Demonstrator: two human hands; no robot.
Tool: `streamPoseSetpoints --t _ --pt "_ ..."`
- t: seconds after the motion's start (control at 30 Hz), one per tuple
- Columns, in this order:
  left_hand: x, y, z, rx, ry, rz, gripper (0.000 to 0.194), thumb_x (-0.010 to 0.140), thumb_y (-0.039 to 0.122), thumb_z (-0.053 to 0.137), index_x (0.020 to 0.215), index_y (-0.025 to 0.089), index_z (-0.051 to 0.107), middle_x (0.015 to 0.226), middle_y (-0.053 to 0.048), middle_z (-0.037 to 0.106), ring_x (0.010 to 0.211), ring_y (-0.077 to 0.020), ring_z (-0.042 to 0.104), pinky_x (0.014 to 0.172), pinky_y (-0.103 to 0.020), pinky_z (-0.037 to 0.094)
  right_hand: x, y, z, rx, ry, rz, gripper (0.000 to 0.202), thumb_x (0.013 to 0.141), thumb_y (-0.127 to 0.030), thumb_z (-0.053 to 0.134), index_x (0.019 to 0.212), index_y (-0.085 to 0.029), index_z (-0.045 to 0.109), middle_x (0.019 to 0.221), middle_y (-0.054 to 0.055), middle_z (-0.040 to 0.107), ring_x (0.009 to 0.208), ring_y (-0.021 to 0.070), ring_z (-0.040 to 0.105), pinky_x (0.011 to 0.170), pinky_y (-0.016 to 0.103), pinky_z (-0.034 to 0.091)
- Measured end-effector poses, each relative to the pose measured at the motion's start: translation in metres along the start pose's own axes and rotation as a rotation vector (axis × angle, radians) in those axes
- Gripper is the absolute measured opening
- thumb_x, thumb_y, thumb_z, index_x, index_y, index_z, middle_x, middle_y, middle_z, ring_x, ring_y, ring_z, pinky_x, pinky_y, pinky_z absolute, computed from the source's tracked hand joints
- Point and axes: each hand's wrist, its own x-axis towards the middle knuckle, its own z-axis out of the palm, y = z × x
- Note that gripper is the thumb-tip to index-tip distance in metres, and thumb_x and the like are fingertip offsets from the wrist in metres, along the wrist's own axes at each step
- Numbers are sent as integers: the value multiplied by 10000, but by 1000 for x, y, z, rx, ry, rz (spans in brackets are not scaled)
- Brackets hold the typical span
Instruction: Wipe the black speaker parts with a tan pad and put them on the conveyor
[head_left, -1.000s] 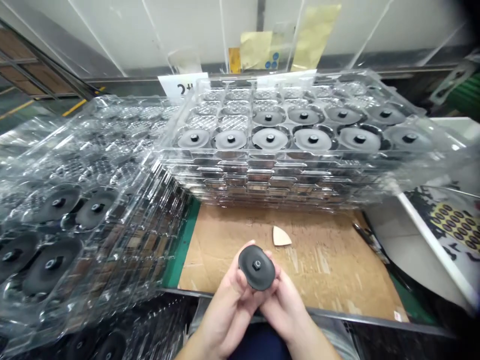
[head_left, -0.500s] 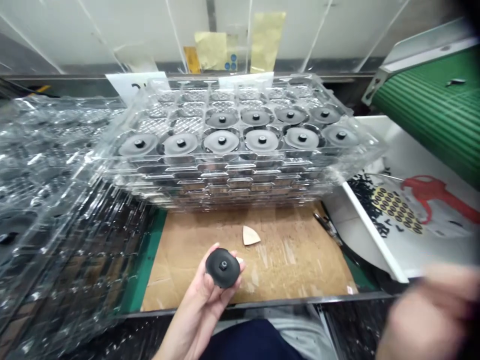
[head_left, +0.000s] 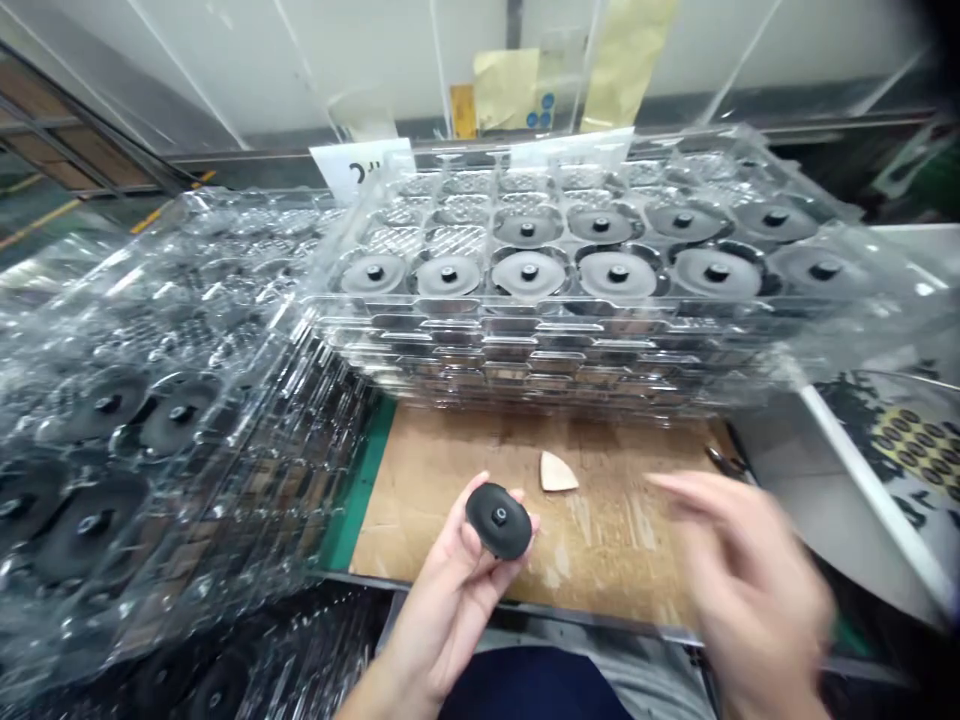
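So the left hand [head_left: 461,580] is holding a black disc [head_left: 499,522], just below the middle of the frame. The disc is sitting up at the fingertip end of that hand, with the thumb pressing against its near left side and the fingers wrapping under and around to its right edge. Its little knob is facing up toward the camera, and the whole thing is tilting a bit.

The right hand [head_left: 750,590] is hovering at the lower right, well apart from the disc, with its fingers pointing left. It's blurring pretty badly, so I can't tell how wide it is or if it's gripping anything.

A pale wedge [head_left: 557,473] is lying on the cardboard [head_left: 622,560], near the disc, up and to its right. The cardboard is covering most of the green desk [head_left: 347,515], which is peeking out along the left edge.

A stack of clear trays [head_left: 525,355] is standing across the upper middle, with more black discs filling its front row and four sitting in the row behind. Another stack [head_left: 259,400] is taking up the left side, and some yellow stickers [head_left: 911,440] are lying at far right.
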Motion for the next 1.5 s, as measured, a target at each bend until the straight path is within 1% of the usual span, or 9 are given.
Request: streamPoseSetpoints --t 0.13,0.3,0.43,0.67,0.8,1.0,1.17,1.33,1.5 --pt "-2 7 -9 -26 -2 58 601 764 287 617 1297 202 354 1272 -154 523 1153 -293 500 1001 -398 373 -27 -13 77 -48 -408 -93 331 831 -300 477 1142 -221 554 1205 113 512 916 234 607 708 352 529" --pt "-8 17 -23 -56 20 113 451 770 280 606 1190 155 498 1266 -137 532 1181 -297 469 1004 -377 378 -64 -14 114 14 -445 -134 297 859 -209 399 1112 -193 553 1102 127 558 908 221 594 704 346 519" --pt "-10 21 -29 -81 25 135 403 776 248 603 1163 160 532 1249 -130 547 1201 -281 451 1023 -377 356 -48 -19 100 109 -496 -211 243 840 -205 458 1035 -229 601 734 28 620 672 169 587 613 299 502" --pt "-13 14 -17 -41 0 91 480 707 214 682 1165 224 540 1187 -88 593 1107 -226 537 946 -312 420 2 -87 49 252 -263 -235 345 840 -168 493 1182 -218 500 1103 47 602 980 162 570 812 272 475" --pt "-16 13 -8 27 8 57 500 642 225 734 1116 255 580 1127 -56 628 995 -206 598 827 -252 478 1 -110 37 357 -440 -352 344 814 -93 480 1148 -170 511 950 50 634 808 138 588 723 250 488" --pt "-20 18 0 92 -52 51 448 579 283 770 1005 216 650 991 -62 683 958 -204 613 825 -240 472 1 -111 40 308 -256 -383 343 811 -94 470 1151 -125 508 978 93 625 827 182 564 760 336 467" --pt "-22 22 3 118 7 43 595 472 277 820 1038 257 640 1052 -50 671 927 -216 631 833 -257 481 -10 -109 34 331 -334 -444 301 790 -65 495 1080 -126 542 767 61 622 656 141 549 605 265 475" --pt "-24 18 15 183 -48 -14 516 506 272 808 999 235 661 978 -56 687 957 -215 612 888 -284 444 1 -112 32 348 -212 -399 320 804 -81 476 1121 -92 522 957 108 628 813 178 568 738 337 472" --pt "-25 24 14 146 2 -57 575 397 278 847 946 238 680 968 -41 689 861 -197 640 787 -253 484 -20 -89 11 295 -354 -352 274 825 -102 492 1084 -171 545 792 29 620 668 123 550 624 241 464"
